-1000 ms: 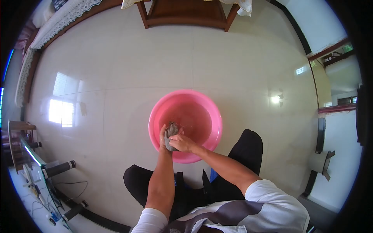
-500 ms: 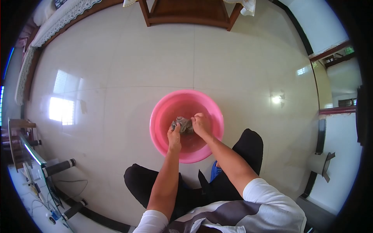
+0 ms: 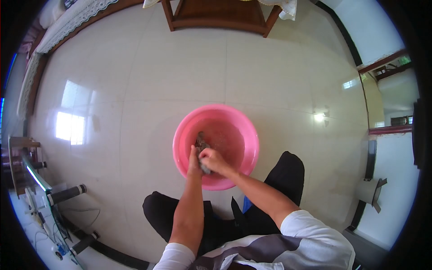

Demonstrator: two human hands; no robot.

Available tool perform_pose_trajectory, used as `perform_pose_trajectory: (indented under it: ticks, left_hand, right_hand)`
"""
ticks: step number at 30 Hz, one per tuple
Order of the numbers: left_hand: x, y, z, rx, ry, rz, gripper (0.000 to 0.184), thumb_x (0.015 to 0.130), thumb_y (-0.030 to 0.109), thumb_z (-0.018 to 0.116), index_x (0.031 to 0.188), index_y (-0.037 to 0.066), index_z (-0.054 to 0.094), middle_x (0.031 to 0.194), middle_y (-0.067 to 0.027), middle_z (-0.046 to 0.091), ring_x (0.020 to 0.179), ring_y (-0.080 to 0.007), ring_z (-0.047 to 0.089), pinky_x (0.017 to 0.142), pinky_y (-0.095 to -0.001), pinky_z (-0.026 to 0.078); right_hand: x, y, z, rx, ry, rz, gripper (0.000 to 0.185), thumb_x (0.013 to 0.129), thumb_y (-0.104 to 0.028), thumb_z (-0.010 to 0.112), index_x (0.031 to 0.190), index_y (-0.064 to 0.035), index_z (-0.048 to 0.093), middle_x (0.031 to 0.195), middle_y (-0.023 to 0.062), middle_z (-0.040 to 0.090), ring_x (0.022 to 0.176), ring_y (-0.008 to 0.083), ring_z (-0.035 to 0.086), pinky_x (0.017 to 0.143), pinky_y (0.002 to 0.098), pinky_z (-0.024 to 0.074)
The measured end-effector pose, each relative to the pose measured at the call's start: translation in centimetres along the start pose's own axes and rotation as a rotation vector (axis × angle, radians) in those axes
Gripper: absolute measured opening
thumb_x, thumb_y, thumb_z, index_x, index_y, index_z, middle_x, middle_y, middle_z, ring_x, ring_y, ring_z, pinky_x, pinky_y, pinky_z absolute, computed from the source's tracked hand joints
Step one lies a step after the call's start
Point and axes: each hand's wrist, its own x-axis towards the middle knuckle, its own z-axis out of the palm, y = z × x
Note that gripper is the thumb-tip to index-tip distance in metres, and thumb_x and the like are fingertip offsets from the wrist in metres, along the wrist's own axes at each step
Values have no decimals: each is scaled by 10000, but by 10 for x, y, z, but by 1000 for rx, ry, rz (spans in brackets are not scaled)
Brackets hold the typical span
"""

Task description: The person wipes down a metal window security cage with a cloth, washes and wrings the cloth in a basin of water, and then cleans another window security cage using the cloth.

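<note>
A pink plastic basin (image 3: 252,144) stands on the floor in front of me, with murky water (image 3: 229,139) inside. A wet grey-brown cloth (image 3: 201,140) is bunched up at the basin's left side. My left hand (image 3: 195,162) grips the cloth from the left, its thumb pointing up along it. From the right, my right hand (image 3: 213,161) closes on the same cloth, its curled fingers pressed close to my left hand. Part of the cloth hangs below my right hand; the middle is covered by my fingers.
Glossy tiled floor (image 3: 171,72) surrounds the basin. My black-clad knees (image 3: 288,173) flank its near side. A wooden table (image 3: 218,18) stands at the far edge, a lace-covered seat (image 3: 74,20) at upper left, and a glass-topped stand (image 3: 36,175) at left.
Both hands and the cloth have shifted toward the basin's left side. My right hand has moved left and nearer, right up against my left hand; the cloth now lies lengthwise.
</note>
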Motion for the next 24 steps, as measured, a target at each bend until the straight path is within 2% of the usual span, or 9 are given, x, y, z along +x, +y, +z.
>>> perform_pose_trajectory:
  ticks: [2, 5, 6, 13, 15, 16, 19, 21, 24]
  left_hand:
    - [28, -4, -44, -66, -257, -43, 495, 905, 462, 496, 1181, 54, 545, 1026, -121, 628, 920, -273, 601, 815, -406, 497]
    - [15, 9, -34, -182, -497, -144, 437, 924, 321, 502, 1245, 26, 490, 1236, -121, 539, 1143, -263, 511, 971, -419, 437]
    - [17, 9, -32, -174, -554, -160, 437, 924, 321, 502, 1245, 26, 490, 1236, -121, 539, 1143, -263, 511, 971, -419, 437]
    - [19, -5, -12, -47, -290, 69, 311, 930, 271, 509, 1138, 42, 538, 1163, -116, 576, 1078, -247, 548, 924, -397, 464]
    - [20, -7, -5, -16, -172, 140, 277, 932, 257, 512, 1107, 47, 551, 1142, -114, 587, 1060, -242, 559, 910, -391, 472]
    - [16, 2, 3, 35, -110, 118, 204, 925, 252, 546, 872, 58, 578, 789, -57, 590, 773, -185, 595, 703, -329, 500]
    - [-2, 8, 26, 72, -137, 408, 236, 931, 268, 547, 830, 54, 562, 790, -64, 599, 772, -186, 593, 700, -320, 492]
    - [-1, 8, 18, 84, -185, 422, 232, 931, 241, 547, 912, 15, 593, 881, -90, 620, 828, -194, 603, 763, -320, 495]
    - [23, -9, -11, 354, -3, 690, 292, 922, 214, 561, 1096, -19, 578, 1030, -120, 613, 924, -214, 600, 838, -329, 485]
  right_hand:
    - [-14, -33, 2, -157, -182, -91, 94, 704, -51, 553, 746, -30, 635, 685, 63, 627, 653, 136, 588, 617, 310, 478]
    - [-19, -57, 6, -143, -500, -151, 153, 712, -71, 531, 802, -52, 654, 763, 95, 657, 788, 166, 629, 734, 330, 487]
    - [-27, -57, 14, -208, -338, -231, 145, 730, -87, 542, 827, -52, 645, 792, 113, 651, 813, 215, 632, 755, 354, 479]
    - [-3, -13, 6, -408, 245, -288, 197, 872, -275, 550, 880, -81, 581, 809, 165, 622, 770, 367, 608, 646, 458, 478]
    - [5, -7, -19, -457, 301, -14, 241, 889, -315, 547, 895, -77, 587, 774, 155, 620, 734, 352, 613, 661, 456, 477]
    - [10, -1, -31, -451, 299, -20, 241, 889, -315, 547, 895, -77, 587, 774, 155, 620, 734, 352, 613, 661, 456, 477]
    - [21, 17, -49, -359, 404, -18, 285, 891, -360, 554, 931, -84, 609, 853, 152, 633, 795, 339, 614, 695, 445, 485]
    - [21, 27, -52, -793, 606, -191, 303, 886, -377, 559, 977, -96, 625, 967, 168, 614, 927, 336, 584, 763, 434, 481]
    - [12, 36, -61, -896, 260, -11, 359, 812, -310, 618, 1051, -42, 624, 1047, 181, 592, 1106, 357, 500, 858, 451, 470]
